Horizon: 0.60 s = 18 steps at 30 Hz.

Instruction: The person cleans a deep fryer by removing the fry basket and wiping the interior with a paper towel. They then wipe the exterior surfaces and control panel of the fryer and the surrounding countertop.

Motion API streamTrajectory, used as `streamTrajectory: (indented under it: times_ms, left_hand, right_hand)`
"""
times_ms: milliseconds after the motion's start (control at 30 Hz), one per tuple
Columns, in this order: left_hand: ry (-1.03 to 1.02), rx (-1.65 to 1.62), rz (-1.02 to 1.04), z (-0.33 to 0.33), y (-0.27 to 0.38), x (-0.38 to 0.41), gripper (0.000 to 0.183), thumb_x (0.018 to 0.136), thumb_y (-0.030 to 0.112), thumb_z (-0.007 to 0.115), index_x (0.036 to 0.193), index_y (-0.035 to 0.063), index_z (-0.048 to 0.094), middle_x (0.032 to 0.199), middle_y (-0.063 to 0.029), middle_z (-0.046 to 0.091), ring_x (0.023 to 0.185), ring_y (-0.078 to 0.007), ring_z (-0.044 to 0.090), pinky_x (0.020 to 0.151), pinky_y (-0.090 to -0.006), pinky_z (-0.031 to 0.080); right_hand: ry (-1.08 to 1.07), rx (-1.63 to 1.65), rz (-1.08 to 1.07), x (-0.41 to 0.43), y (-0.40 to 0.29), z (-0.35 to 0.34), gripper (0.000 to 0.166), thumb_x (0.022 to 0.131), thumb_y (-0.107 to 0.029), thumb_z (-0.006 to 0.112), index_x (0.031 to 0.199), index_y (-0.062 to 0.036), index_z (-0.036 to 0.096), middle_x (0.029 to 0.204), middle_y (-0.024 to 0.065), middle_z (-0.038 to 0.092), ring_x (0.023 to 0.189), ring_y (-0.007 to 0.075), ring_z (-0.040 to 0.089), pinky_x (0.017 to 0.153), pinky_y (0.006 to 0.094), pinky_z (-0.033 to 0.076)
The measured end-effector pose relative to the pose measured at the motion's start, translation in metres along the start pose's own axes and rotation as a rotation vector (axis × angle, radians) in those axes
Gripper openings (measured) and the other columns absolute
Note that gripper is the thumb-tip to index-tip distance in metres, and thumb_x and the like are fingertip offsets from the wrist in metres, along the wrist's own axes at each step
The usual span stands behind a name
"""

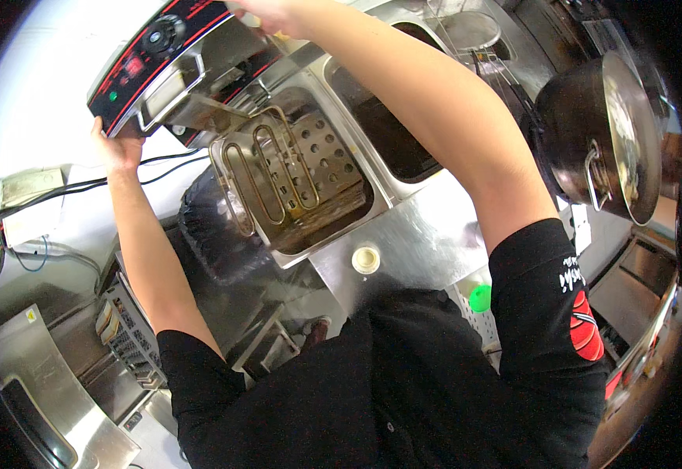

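The control head of an electric deep fryer (168,64), with a black panel, red stripes and a dial, is held tilted at the top. My left hand (119,149) grips its lower left end. At its other end, by the top edge of the view, is my right hand (273,16), blurred and partly cut off. A bent heating element (270,176) is attached to the head and hangs over a steel fryer tank (332,217). Inside the tank lies a perforated plate (323,146), with brownish residue near it.
A second tank (385,111) adjoins on the right, with a large steel pot (575,129) beyond. On the steel counter (417,234) sits a small round cup (366,260). Black cables (77,187) cross the left wall. A black bag (217,228) is beside the tank.
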<state>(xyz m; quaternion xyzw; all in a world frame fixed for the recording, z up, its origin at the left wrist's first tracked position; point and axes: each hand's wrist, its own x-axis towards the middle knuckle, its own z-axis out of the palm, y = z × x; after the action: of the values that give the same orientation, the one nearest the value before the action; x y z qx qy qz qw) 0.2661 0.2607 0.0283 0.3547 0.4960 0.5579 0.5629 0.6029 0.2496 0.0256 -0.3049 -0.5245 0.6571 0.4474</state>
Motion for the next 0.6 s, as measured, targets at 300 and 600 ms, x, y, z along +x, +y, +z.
streamTrajectory:
  times_ms: [300, 600]
  left_hand:
    - [-0.125, 0.062, -0.101, -0.004, -0.018, 0.009, 0.05, 0.077, 0.052, 0.053, 0.114, 0.0168, 0.053, 0.11, -0.005, 0.058, 0.093, -0.0195, 0.05, 0.066, -0.0335, 0.035]
    - [-0.142, 0.075, -0.128, -0.02, -0.023, 0.0, 0.042, 0.076, 0.051, 0.057, 0.105, 0.0206, 0.055, 0.095, -0.0012, 0.062, 0.077, -0.0151, 0.052, 0.055, -0.0283, 0.032]
  right_hand:
    - [0.225, -0.149, 0.37, -0.001, 0.016, -0.024, 0.087, 0.074, -0.074, 0.047, 0.132, -0.0089, 0.045, 0.08, 0.0022, 0.053, 0.059, 0.0094, 0.039, 0.051, 0.0266, 0.028]
    - [0.143, -0.08, 0.405, -0.023, 0.01, -0.014, 0.099, 0.066, -0.083, 0.042, 0.132, -0.0089, 0.043, 0.12, 0.0242, 0.052, 0.112, 0.0362, 0.044, 0.099, 0.0457, 0.019]
